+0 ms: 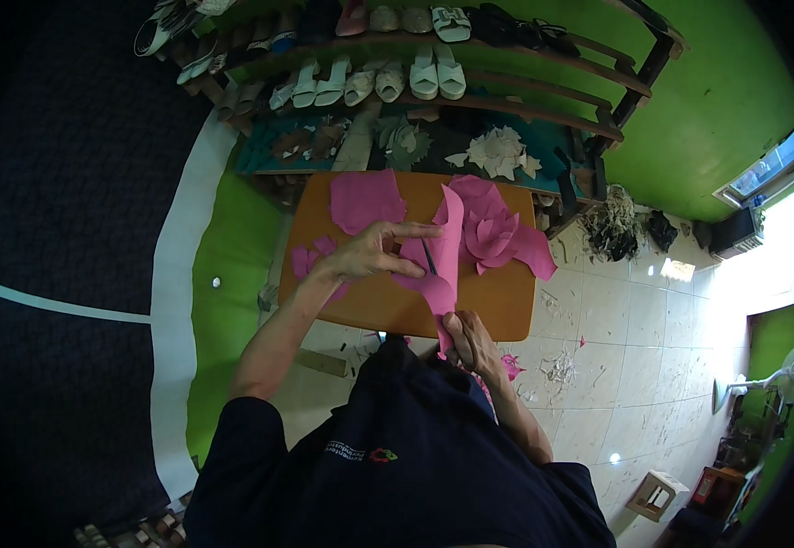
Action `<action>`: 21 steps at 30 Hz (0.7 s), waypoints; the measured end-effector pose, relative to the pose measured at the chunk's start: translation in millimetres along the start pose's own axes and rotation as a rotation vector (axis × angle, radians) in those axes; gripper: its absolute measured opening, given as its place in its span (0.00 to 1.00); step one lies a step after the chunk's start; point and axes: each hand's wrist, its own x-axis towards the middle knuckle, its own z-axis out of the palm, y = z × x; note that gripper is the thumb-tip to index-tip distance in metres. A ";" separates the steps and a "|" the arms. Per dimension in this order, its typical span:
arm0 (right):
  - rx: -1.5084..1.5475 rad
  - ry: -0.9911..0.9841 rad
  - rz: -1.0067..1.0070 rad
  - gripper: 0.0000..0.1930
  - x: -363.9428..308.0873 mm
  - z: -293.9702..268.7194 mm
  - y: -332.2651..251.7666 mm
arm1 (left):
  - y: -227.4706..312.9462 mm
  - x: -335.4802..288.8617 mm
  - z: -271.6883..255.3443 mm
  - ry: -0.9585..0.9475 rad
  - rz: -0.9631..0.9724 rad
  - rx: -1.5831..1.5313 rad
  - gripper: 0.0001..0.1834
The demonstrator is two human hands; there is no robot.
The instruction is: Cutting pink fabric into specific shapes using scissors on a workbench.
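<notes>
Head view: left hand [368,253] pinches pink sheet [450,251] above desk [495,306], dark blade [430,258] against it. Right hand [472,342] curls at sheet's lower end, hold unclear.

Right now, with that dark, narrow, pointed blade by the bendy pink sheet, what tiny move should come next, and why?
Perhaps ease the thumb and fingers of the left hand slightly away from the dark, narrow, pointed blade, since it shows in the gap between them, against the bendy pink sheet. The right hand sits lower, by the sheet's bottom end.
</notes>
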 end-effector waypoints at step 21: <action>0.166 0.133 0.154 0.32 2.7 6.4 -0.9 | -9.7 -10.4 19.9 0.274 0.059 -0.210 0.33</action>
